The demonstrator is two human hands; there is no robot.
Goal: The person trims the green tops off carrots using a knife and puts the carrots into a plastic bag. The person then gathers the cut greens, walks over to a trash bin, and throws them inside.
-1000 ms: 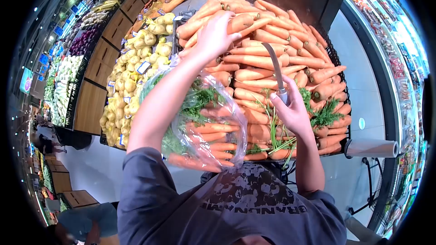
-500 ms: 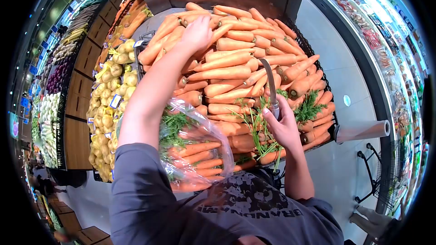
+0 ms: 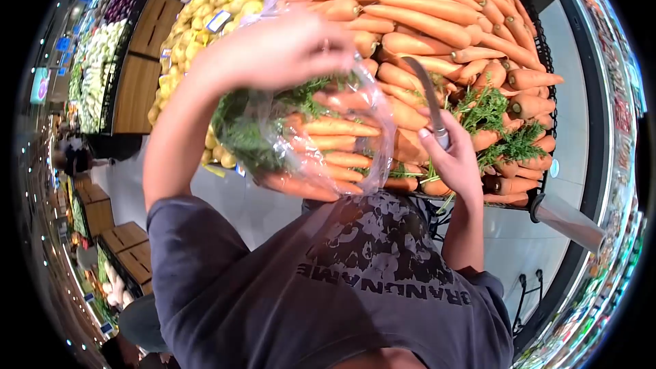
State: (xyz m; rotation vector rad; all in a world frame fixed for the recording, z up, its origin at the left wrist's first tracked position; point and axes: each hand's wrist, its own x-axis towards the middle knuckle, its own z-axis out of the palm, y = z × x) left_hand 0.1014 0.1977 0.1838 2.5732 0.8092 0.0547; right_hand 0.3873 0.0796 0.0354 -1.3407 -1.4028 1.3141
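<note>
My right hand (image 3: 454,157) is closed around the handle of a curved knife (image 3: 429,89), its blade pointing up over the heaped carrots (image 3: 424,20). Above the mouth of a clear plastic bag (image 3: 383,130) is my left hand (image 3: 294,48), smeared by motion; whether it holds anything cannot be made out. Inside the bag lie several carrots (image 3: 342,143) and green leafy tops. Beside my right hand, more green carrot tops (image 3: 506,133) rest on the pile.
Bagged yellow-brown produce (image 3: 198,20) fills the bin to the left. A roll of plastic bags (image 3: 570,222) sticks out at the bin's right corner. Wooden-fronted shelves (image 3: 143,48) stand farther left, and a metal cart frame (image 3: 526,294) is at lower right.
My left hand has left the upper carrot pile and come back over the plastic bag. My right hand still holds the knife. The view has shifted, with the bin now higher in frame.
</note>
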